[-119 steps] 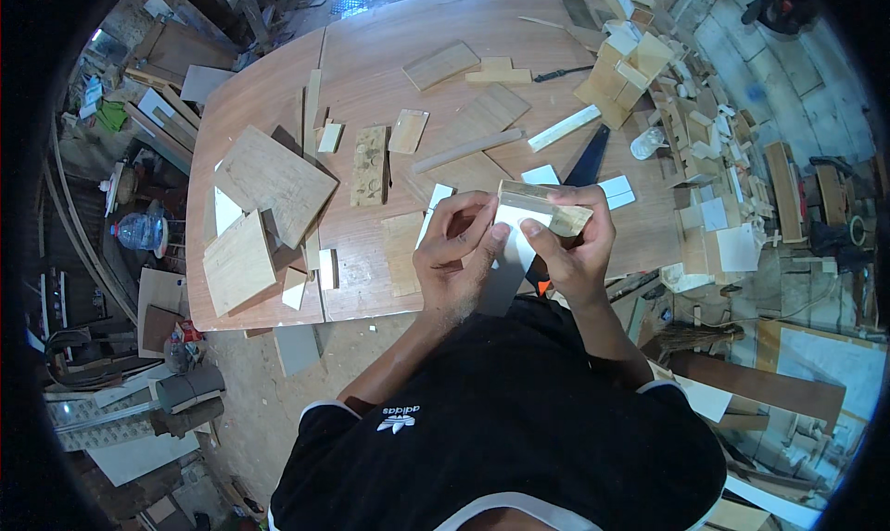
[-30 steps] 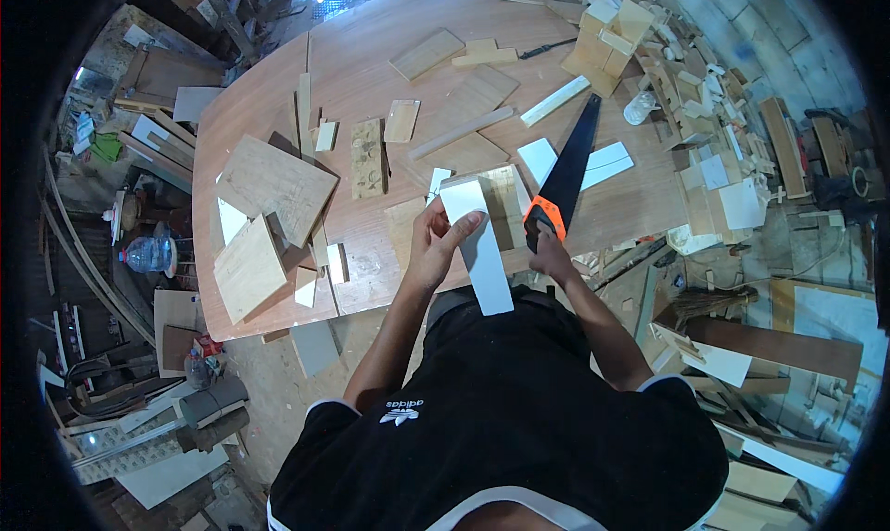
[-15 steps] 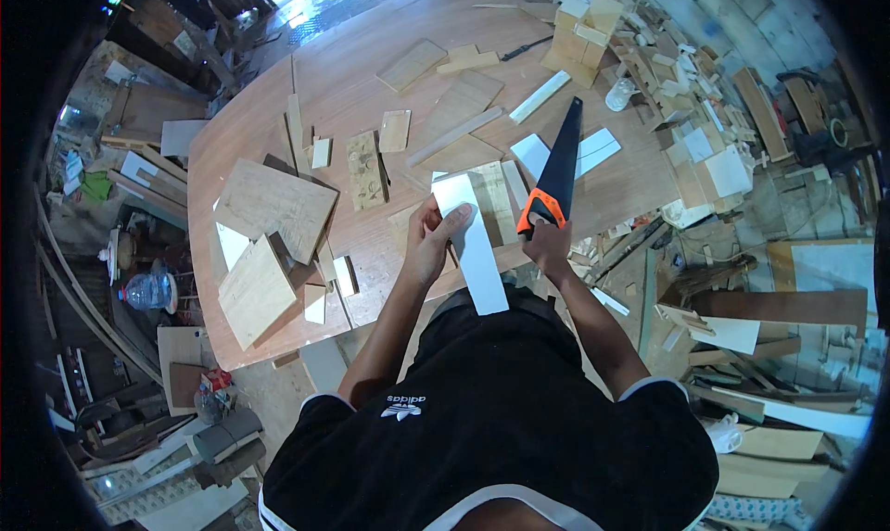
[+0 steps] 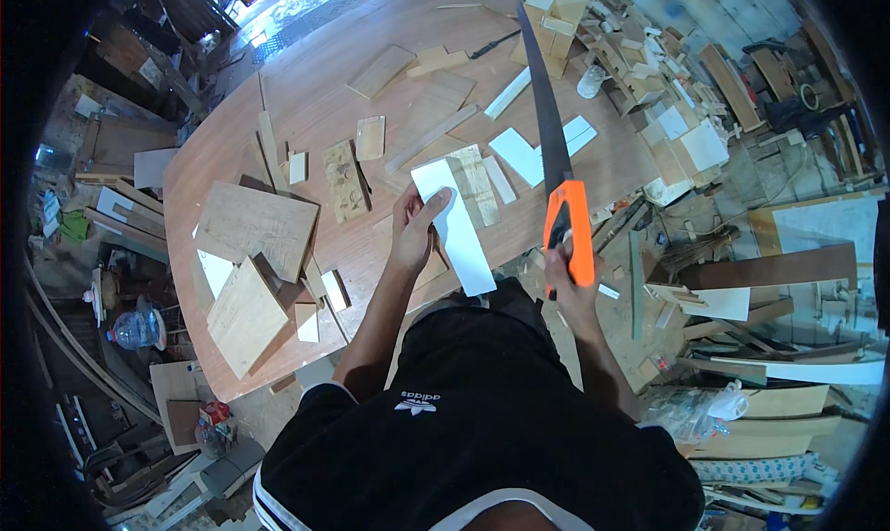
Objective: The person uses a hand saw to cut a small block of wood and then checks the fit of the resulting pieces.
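My left hand [image 4: 415, 227] grips a narrow white board [image 4: 454, 230] near its far end, thumb on its upper face. The board's near end reaches over the table edge toward my body. In my right hand [image 4: 572, 281] is a handsaw [image 4: 553, 142], its orange and black handle in my closed fingers and its dark blade pointing away across the table's right side. The blade is apart from the board. Just right of the board, a pale wood block [image 4: 474, 184] and a thin white strip [image 4: 500, 179] lie on the table.
The wooden table [image 4: 278, 114] carries several offcuts. Stacked brown boards [image 4: 255, 230] lie at its left. White pieces [image 4: 519, 156] sit near the blade. A heap of scraps [image 4: 640, 86] fills the right edge. Planks [image 4: 769, 373] are piled on the right, and a water bottle [image 4: 134, 332] stands at left.
My right hand has moved right and nearer, raising the handsaw so its handle shows larger. The white board has shifted slightly left in the picture, still in my left hand. The view has shifted somewhat.
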Motion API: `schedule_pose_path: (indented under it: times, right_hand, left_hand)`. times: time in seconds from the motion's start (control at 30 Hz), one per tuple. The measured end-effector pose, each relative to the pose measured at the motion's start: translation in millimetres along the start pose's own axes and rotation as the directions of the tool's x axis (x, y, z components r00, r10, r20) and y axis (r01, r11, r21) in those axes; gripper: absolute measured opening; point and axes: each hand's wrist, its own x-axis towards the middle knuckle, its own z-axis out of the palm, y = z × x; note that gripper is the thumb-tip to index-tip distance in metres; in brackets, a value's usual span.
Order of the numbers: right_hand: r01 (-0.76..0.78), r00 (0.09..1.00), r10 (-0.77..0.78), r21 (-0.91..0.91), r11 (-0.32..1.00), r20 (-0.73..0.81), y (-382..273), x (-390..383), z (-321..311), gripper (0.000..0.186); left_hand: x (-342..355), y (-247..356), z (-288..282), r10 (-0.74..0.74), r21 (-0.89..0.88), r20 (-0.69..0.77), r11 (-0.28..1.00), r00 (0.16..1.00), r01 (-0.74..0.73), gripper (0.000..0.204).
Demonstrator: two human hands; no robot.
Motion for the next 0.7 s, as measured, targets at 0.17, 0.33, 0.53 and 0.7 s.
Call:
schedule_pose_path:
  times: [0.17,0.33,0.53,0.7]
  right_hand:
    - [0.051,0.989,-0.049,-0.017,0.999,0.137,-58.5,-17.7,13.8,0.023]
    - [0.338,0.923,-0.344,0.067,0.939,0.174,-65.0,-14.0,26.2,0.023]
    - [0.25,0.912,-0.3,0.198,0.948,0.28,-77.2,-5.6,39.4,0.025]
    - [0.262,0.905,-0.329,0.255,0.931,0.272,-76.2,-0.1,50.3,0.025]
  left_hand:
    - [14.7,3.6,3.6,0.075,0.017,-0.008,0.997,0.997,-0.074,0.024]
    - [23.9,1.5,-5.1,0.144,0.045,0.08,0.988,0.986,-0.148,0.02]
    - [27.6,7.6,-6.0,0.14,0.007,0.072,0.99,0.988,-0.141,0.02]
    - [29.2,19.3,-6.5,0.162,-0.001,0.067,0.987,0.984,-0.162,0.022]
